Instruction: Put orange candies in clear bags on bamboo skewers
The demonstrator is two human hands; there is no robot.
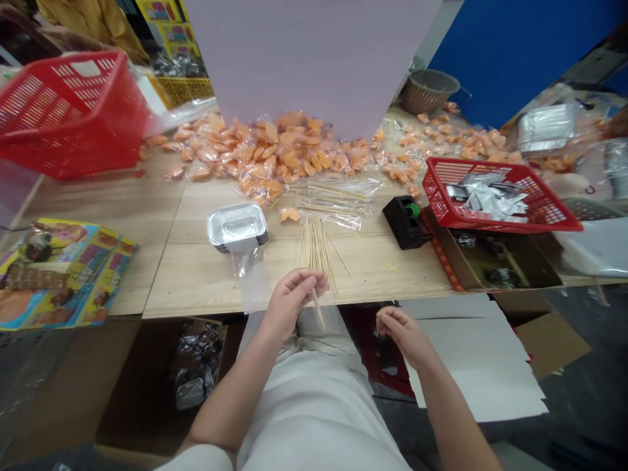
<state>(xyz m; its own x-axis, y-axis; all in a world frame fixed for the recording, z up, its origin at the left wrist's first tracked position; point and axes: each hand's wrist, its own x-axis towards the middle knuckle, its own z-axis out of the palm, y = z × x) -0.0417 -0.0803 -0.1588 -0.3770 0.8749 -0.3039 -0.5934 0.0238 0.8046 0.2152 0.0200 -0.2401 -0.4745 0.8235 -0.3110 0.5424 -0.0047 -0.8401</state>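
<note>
My left hand is closed on a few thin wooden sticks at the table's front edge, their ends pointing down toward my lap. Just beyond it, a loose fan of wooden sticks lies on the table. Off to the right, past the table edge, my right hand is pinched around something small and clear that I cannot make out. Stacked foil trays stand left of the sticks. Behind the sticks are one orange piece and bagged sticks.
Wrapped orange pieces are heaped along the back. A black tape dispenser and a red basket of silver packets stand at right. A large red basket and printed packaging are at left. A person's yellow sleeve shows behind.
</note>
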